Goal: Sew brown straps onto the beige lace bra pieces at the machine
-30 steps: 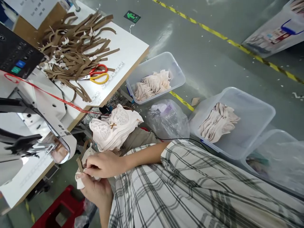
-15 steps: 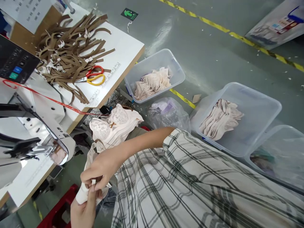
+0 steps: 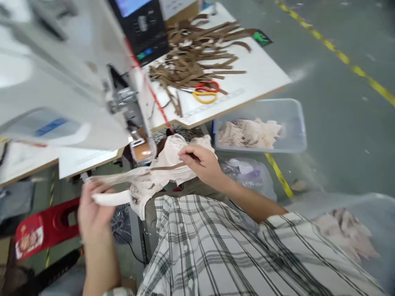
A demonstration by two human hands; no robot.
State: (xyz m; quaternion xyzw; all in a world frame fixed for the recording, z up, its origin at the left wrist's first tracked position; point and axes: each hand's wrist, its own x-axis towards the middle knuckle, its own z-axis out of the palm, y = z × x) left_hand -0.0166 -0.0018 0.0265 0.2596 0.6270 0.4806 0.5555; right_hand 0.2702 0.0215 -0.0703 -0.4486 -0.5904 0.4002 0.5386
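A pale pink-white lace bra (image 3: 173,154) lies in a heap across my lap, below the sewing machine head (image 3: 135,123). My left hand (image 3: 97,205) is closed on one end of it and draws a light band out to the left; motion blurs the fingers. My right hand (image 3: 202,164) is over the cups with thumb and fingers pinched together. A narrow brown strip (image 3: 168,167) runs across the bra up to the right fingers; whether they grip it is hidden.
Brown straps (image 3: 197,53) and red-and-yellow-handled scissors (image 3: 206,91) lie on the white table (image 3: 256,70). A plastic bin (image 3: 291,123) of beige fabric pieces stands beyond its edge. Another bin (image 3: 382,218) is at right, a plastic bag (image 3: 259,176) between, a red stool (image 3: 46,230) at left.
My hands were together at the lower left, working on a pale piece. Now they are apart, the right hand moved up and right over the bra. The view has swung left.
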